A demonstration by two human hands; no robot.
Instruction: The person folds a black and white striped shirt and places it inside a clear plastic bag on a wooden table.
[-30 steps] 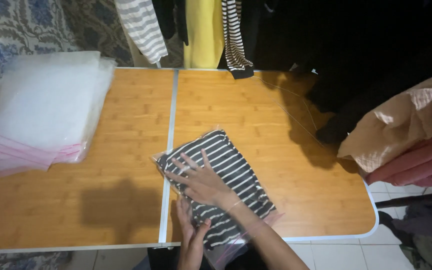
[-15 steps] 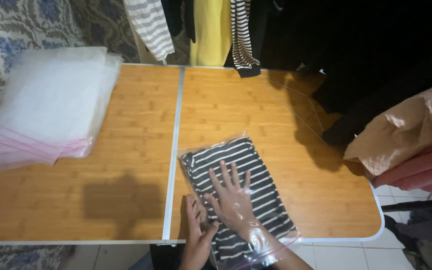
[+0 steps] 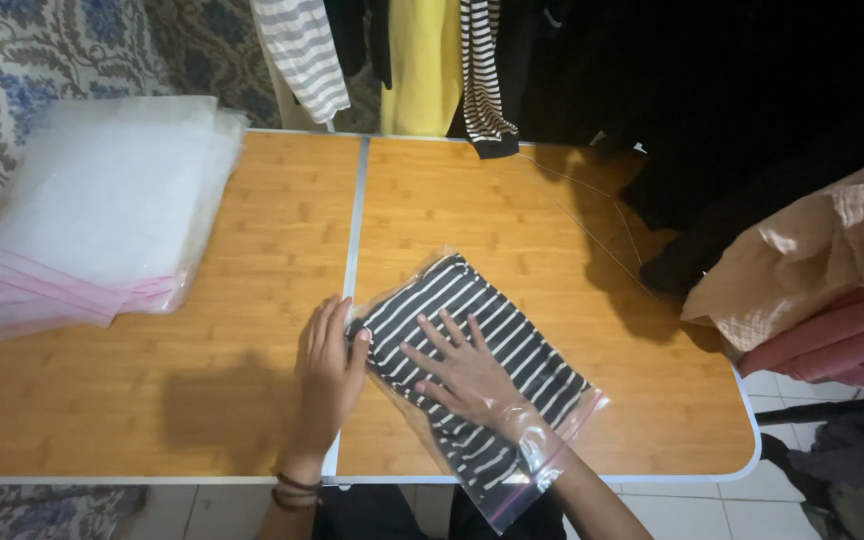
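**Striped garment pressed flat inside a clear bag**

At about nine o'clock on the worktop [image 3: 252,300] lies a stack of clear bags [image 3: 102,215] with pink sealing strips, well apart from both hands.

Moving right, the left hand [image 3: 330,368] rests palm down just left of the worktop's centre seam, its fingers [image 3: 324,318] held close together and pointing toward twelve o'clock, the thumb side touching the left edge of the clear zip bag [image 3: 562,440]. It grips nothing; it seems to brace the bag's edge.

Next comes the folded black-and-white striped garment [image 3: 512,340], inside the bag, lying slantwise from about eleven o'clock down to five o'clock, near the front edge of the worktop. The right hand [image 3: 467,378] is inside the bag with the forearm through its open mouth at five o'clock. Its fingers [image 3: 442,335] are spread wide and flat on the garment, pointing toward ten o'clock, holding nothing.

To flatten well, I judge the spread hand should press evenly outward while the left one keeps the bag from sliding.

At twelve o'clock hang clothes [image 3: 422,60]; at three o'clock sits a pile of tan and pink fabric [image 3: 832,270].
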